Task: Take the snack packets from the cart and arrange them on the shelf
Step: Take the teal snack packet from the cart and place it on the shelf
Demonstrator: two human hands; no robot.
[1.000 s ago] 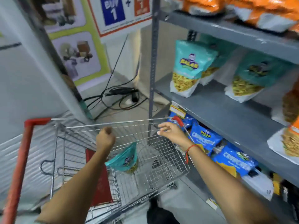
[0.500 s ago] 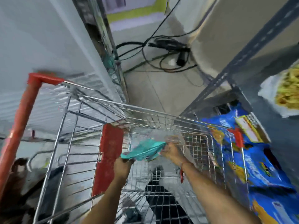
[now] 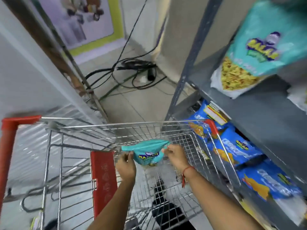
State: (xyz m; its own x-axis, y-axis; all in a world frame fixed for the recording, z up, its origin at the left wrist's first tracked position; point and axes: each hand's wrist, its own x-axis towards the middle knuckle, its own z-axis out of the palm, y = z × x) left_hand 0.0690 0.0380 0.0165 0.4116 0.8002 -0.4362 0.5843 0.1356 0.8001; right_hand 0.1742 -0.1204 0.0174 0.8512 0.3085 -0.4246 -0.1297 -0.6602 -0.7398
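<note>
Both your hands are gripping one teal snack packet (image 3: 147,154) at centre frame, left hand (image 3: 125,165) pinching its left corner, right hand (image 3: 176,157) its right edge, above the wire shopping cart (image 3: 103,128). At right, the grey shelf (image 3: 259,113) is carrying another teal packet (image 3: 259,52), with blue packets (image 3: 239,146) below.

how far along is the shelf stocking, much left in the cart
Done: a teal snack packet with yellow mix already stands on the grey metal shelf. In hand: left hand and right hand hold a matching small teal packet over the wire shopping cart. Left: shelving it; no other packets are visible in the cart.
</note>
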